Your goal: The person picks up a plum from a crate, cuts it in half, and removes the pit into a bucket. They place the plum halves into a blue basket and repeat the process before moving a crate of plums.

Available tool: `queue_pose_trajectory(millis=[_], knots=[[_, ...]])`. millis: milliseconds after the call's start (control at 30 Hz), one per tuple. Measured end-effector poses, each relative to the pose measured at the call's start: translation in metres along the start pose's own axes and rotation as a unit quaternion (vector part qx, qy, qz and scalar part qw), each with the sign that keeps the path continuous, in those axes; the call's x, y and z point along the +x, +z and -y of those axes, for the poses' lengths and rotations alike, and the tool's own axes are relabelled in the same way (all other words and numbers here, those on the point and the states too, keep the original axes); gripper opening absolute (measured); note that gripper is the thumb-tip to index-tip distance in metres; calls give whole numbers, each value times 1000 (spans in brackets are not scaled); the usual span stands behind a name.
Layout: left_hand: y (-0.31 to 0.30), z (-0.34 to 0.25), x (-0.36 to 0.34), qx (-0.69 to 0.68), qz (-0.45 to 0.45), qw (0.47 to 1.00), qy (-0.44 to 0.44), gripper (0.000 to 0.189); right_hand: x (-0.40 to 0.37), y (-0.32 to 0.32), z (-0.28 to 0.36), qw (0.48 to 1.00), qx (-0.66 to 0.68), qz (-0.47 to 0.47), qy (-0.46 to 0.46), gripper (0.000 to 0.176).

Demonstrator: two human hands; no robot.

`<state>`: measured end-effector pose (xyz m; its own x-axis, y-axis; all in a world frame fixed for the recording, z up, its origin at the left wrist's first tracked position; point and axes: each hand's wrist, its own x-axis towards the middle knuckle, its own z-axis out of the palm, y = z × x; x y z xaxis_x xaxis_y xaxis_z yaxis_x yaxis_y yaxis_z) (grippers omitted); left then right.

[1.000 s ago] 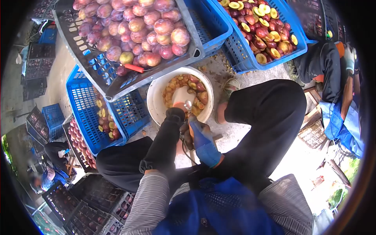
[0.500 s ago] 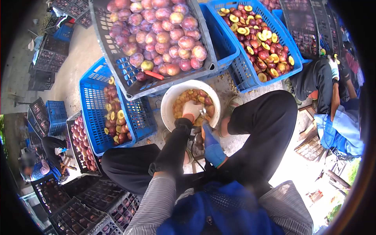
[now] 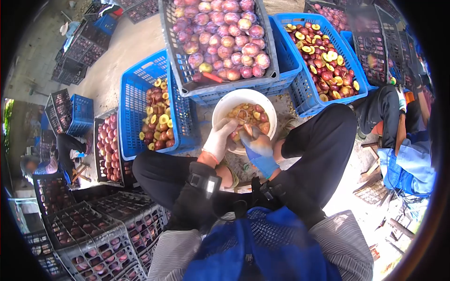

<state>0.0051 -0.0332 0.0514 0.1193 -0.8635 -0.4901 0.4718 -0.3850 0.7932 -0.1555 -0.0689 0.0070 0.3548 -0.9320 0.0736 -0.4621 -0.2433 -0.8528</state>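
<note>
My left hand [image 3: 222, 137], in a white glove, is closed at the near rim of a white bucket [image 3: 219, 112]. Beside it, fingers bent inward, is my right hand [image 3: 258, 149] in a blue and grey glove. A reddish plum [image 3: 235, 135] shows between the hands, held by the left one and partly covered by fingers. A thin metal ring-shaped tool [image 3: 242, 114] sticks up at the right fingertips; its handle is hidden. Inside the bucket lie wet, yellowish-red plums [image 3: 258, 115].
A dark crate [image 3: 177, 77] of whole plums, with a red-handled tool [image 3: 212, 77] on them, rests beyond the bucket. Blue crates of halved plums stand left [image 3: 125, 112] and right [image 3: 300, 105]. Stacked black crates [image 3: 89, 234] are lower left. A co-worker's gloved hand [image 3: 401, 100] is at right.
My left hand has drawn back from inside the bucket to its near rim. My right hand has come up beside it. The view has shifted, so the surroundings sit differently.
</note>
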Motion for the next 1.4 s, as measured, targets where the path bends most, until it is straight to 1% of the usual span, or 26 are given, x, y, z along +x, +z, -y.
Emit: queue_pose_trajectory(millis=[33,67,100,133,200,233,267,333,367,433,500,533,667,767,867,967,1033,1067,1133,1167,1233,1267,1333,1367,1400], knots=[[-3,2,-2,19,-25,1000,3,40,-2,0,-1,996,-58,1,-67,38],[-3,5,-4,37,-49,998,6,41,-8,0,-1,998,-45,18,-40,37],[6,5,-8,-124,-87,989,-1,50,-14,-2,2,999,-32,34,-12,36],[4,7,-9,-192,-72,978,20,52,-19,-4,5,998,-20,49,17,35],[-3,17,-11,-328,-42,942,52,56,-30,-5,12,988,93,86,83,36],[-2,18,-14,-362,-21,930,53,56,-31,-9,23,990,65,106,64,38],[1,18,-16,-355,-34,933,48,54,-32,-14,35,991,36,125,45,40],[11,10,-24,-340,-58,938,39,50,-36,-1,28,993,34,115,-7,42],[6,15,-20,-344,-80,935,25,46,-38,2,25,992,53,116,-22,44],[-3,22,-8,-351,-125,928,-4,39,-42,4,22,989,23,143,-3,44],[-4,27,-6,-379,-159,912,-5,34,-42,5,18,988,4,155,8,43],[-2,25,-7,-393,-177,902,-5,33,-40,7,17,988,1,155,9,43],[1,20,-9,-400,-203,894,-12,34,-40,13,13,989,22,144,2,43],[4,19,-8,-407,-229,884,-15,33,-40,12,16,984,-34,172,40,50],[3,27,-3,-414,-261,872,-26,32,-40,15,17,970,81,211,85,53],[1,30,-1,-408,-276,870,-28,31,-40,25,2,954,104,261,102,51],[2,30,-1,-400,-269,876,-24,29,-42,20,15,969,65,218,93,53],[4,30,-1,-367,-291,883,-24,29,-43,18,19,976,45,197,87,54],[9,25,-1,-296,-331,896,-23,28,-48,32,2,969,117,193,95,56],[11,24,-2,-295,-322,900,-7,28,-52,35,-8,961,145,208,109,57],[11,21,-7,-293,-302,907,25,29,-48,28,-2,937,190,253,148,57],[6,24,-8,-309,-276,910,3,28,-47,24,1,920,208,285,172,58],[-5,26,-9,-340,-222,913,-36,28,-48,20,10,946,165,257,111,57],[-6,27,-9,-336,-224,914,-30,29,-47,19,12,957,144,239,79,57],[-3,26,-10,-331,-227,915,-27,29,-47,19,12,950,156,250,106,57]])
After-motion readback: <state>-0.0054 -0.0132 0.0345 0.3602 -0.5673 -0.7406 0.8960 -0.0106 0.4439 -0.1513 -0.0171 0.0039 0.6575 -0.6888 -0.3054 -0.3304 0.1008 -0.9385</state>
